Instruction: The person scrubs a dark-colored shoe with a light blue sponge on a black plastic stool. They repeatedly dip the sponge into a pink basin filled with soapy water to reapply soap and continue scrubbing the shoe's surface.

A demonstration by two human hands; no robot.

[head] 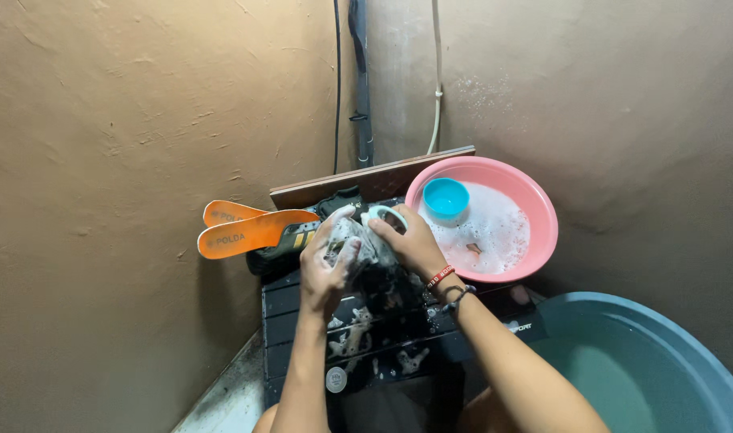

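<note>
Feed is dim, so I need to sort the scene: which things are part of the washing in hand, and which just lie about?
In use:
left hand and right hand gripping the soapy dark shoe
pink basin of suds
black crate underneath

Lying about:
orange insoles
second shoe
blue cup
blue tub
wooden board

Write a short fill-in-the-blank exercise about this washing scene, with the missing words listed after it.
1. Both hands, left hand and right hand, grip a dark, soapy ____.
2. The pink basin holds foamy water and a small ____ cup.
3. Two ____ insoles lie to the left of the hands.
4. The large tub at lower right is coloured ____.

Missing words: shoe; blue; orange; blue-grey
</note>
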